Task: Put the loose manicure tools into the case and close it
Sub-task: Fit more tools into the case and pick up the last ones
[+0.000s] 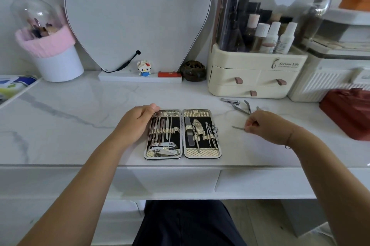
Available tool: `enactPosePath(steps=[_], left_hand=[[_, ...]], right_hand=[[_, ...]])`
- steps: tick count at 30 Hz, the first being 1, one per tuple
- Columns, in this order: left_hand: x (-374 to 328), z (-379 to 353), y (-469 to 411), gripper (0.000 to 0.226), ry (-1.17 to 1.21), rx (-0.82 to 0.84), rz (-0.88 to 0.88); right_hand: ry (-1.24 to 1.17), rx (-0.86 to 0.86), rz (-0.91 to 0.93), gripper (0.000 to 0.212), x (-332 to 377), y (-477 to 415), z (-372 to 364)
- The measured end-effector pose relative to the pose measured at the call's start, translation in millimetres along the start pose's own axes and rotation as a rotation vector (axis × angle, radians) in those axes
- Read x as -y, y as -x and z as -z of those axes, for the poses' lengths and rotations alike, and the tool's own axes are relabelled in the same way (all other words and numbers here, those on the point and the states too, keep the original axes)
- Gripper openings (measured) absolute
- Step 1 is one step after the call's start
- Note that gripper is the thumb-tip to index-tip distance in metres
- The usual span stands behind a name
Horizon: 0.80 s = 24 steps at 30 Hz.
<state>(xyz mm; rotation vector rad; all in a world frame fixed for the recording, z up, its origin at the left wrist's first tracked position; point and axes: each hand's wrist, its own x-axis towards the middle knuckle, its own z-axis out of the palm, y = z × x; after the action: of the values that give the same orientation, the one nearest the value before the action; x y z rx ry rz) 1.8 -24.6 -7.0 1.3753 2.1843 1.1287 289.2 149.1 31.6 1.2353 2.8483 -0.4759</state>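
The manicure case (182, 153) lies open and flat on the marble desk near its front edge, both halves filled with metal tools under gold straps. My left hand (136, 123) rests on the case's left edge, fingers curved over the rim. To the right of the case, my right hand (264, 125) pinches a thin metal tool (238, 127) whose tip points left, just above the desk. Behind that hand lie loose tools: a nail clipper (230, 101) and cuticle nippers (243, 108).
A cream cosmetics organiser (258, 75) with drawers stands behind the loose tools. A dark red pouch (348, 113) lies at the right. A mirror (138, 15), a small figurine (143, 68) and a pink-rimmed brush holder (54, 53) stand along the back.
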Motion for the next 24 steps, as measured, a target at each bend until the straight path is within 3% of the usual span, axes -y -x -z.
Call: enactPosePath(steps=[6,11,18,21,24], left_hand=[[-0.3,-0.4,0.8,0.046,0.006,-0.001,-0.001],[1.3,-0.2,0.5,0.046,0.002,0.001,0.004],[2.8,-0.4,-0.8,0.046,0.005,0.001,0.003],[3.5,-0.4,-1.1,0.046,0.005,-0.001,0.007],[3.9,-0.6,-1.8,0.047,0.004,-0.002,0.012]], right_hand=[[0.092,-0.072,0.018,0.013,8.0,5.1,-4.2],[0.023,-0.094,0.058,0.006,9.9,6.2,-0.9],[0.059,-0.098,0.071,0.014,7.5,0.4,-7.5],[-0.061,-0.099,0.119,0.015,21.1,-5.0,-1.7],[-0.414,-0.068,0.154,0.014,43.3,-17.2,0.4]])
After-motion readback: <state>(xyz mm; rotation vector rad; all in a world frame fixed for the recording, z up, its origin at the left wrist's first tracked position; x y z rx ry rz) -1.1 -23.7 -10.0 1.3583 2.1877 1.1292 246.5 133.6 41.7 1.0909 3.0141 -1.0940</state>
